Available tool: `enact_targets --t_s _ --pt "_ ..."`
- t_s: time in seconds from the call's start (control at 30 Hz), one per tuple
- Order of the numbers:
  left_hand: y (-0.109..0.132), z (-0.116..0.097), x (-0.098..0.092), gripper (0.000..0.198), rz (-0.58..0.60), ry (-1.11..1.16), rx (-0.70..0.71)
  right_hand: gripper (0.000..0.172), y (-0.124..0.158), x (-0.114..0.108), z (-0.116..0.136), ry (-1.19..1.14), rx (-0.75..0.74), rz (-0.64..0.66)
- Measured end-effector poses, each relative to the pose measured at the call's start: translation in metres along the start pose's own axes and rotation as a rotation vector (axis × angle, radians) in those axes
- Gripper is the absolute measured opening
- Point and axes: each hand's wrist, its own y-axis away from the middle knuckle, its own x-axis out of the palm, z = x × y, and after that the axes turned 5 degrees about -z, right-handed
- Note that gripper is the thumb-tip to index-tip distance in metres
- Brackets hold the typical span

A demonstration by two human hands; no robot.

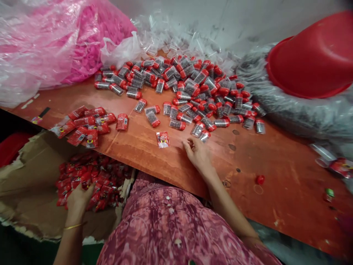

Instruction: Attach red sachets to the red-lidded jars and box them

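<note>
My left hand (78, 198) reaches down into a torn cardboard box (24, 184) and rests on a heap of red-wrapped tubes (91, 180), fingers curled over them. My right hand (197, 152) lies on the brown table (275, 173), fingers bent, touching a small clear tube with a red cap (204, 136) at the near edge of a big pile of such tubes (190, 90). A single red label sleeve (163, 140) lies flat just left of that hand. A small group of red-wrapped tubes (85, 125) sits on the table's left edge.
A pink plastic bag (49, 40) fills the far left. Empty clear tubes (176, 40) lie at the back. A red basin (314, 59) rests on a grey plastic sack (298, 110) at right. A loose red cap (260, 179) lies on the table.
</note>
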Motion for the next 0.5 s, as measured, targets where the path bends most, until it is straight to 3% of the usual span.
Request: enact_targets --t_s 0.1,0.2,0.27,0.4,0.5 --pt "0.002 0.003 0.005 0.053 -0.163 -0.179 0.069 0.040 -0.004 0.011 0.006 0.084 -0.062 0.105" --pt "0.022 -0.026 0.020 0.048 -0.318 0.060 0.275 0.042 -0.010 0.025 0.026 0.145 -0.121 0.179" --pt "0.038 -0.054 0.030 0.040 -0.338 0.261 0.445 0.036 -0.014 0.033 0.036 0.149 -0.136 0.219" --pt "0.065 -0.115 0.047 0.032 -0.128 0.352 0.745 0.020 -0.019 0.040 0.042 0.126 -0.119 0.296" --pt "0.075 -0.157 0.060 0.036 0.026 0.222 0.796 0.018 -0.018 0.039 0.040 0.149 -0.098 0.322"
